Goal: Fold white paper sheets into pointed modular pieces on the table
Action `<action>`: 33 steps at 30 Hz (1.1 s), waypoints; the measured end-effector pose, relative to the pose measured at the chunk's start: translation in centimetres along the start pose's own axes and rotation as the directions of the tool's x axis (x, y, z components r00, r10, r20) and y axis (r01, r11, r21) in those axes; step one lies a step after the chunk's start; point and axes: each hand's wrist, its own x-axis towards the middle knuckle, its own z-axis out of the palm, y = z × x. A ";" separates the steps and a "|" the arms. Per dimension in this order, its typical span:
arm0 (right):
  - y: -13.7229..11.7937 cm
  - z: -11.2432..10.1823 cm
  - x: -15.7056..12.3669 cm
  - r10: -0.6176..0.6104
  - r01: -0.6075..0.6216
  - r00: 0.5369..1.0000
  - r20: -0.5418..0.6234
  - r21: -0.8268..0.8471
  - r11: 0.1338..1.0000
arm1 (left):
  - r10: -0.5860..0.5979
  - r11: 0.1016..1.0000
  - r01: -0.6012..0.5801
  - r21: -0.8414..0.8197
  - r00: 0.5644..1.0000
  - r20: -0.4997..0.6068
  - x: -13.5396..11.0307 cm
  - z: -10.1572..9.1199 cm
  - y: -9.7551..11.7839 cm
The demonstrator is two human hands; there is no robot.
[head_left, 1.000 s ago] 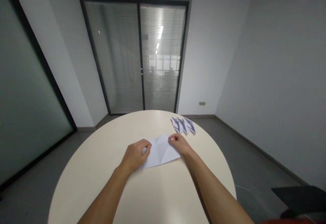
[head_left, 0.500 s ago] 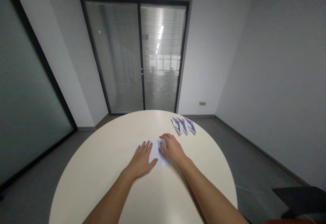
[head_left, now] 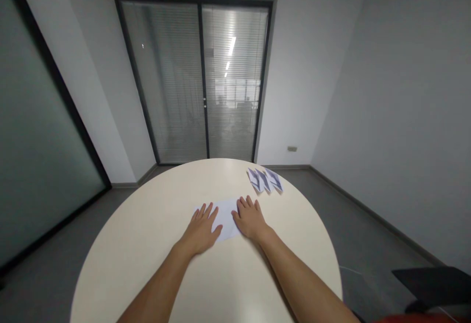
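A folded white sheet of paper (head_left: 225,216) lies near the middle of a round cream table (head_left: 154,225). My left hand (head_left: 201,227) rests flat on the paper's left part, fingers spread. My right hand (head_left: 249,217) lies flat on its right part, fingers stretched out and slightly apart. Both palms press down on the sheet and neither hand grips anything. Much of the paper is hidden beneath the hands.
Three folded paper pieces with blue-grey print (head_left: 265,180) lie in a row at the table's far right edge. Behind the table stands a glass sliding door with blinds (head_left: 200,83). A dark object (head_left: 434,286) sits at the lower right.
One second ago both hands pinched the corners of a wider, opened sheet. The paper is now folded narrower, and both hands have flattened onto it with fingers spread.
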 end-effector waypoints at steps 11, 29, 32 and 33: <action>-0.6 0.4 -0.1 -0.271 0.254 0.952 0.139 0.132 0.958 | -0.101 0.992 0.101 0.081 0.995 -0.007 0.8 -0.1 -0.3; -0.7 0.6 0.3 -0.060 0.062 0.998 -0.020 0.088 0.994 | 0.035 0.999 -0.037 -0.024 0.995 -0.097 0.4 -0.3 0.5; -0.3 0.5 0.4 -0.079 0.081 0.997 -0.024 0.098 0.992 | -0.041 0.999 0.041 -0.001 0.998 -0.045 0.3 0.1 0.3; -0.2 0.4 0.4 -0.078 0.079 0.997 -0.017 0.102 0.992 | -0.071 0.997 0.072 0.013 0.996 -0.047 0.2 0.0 0.1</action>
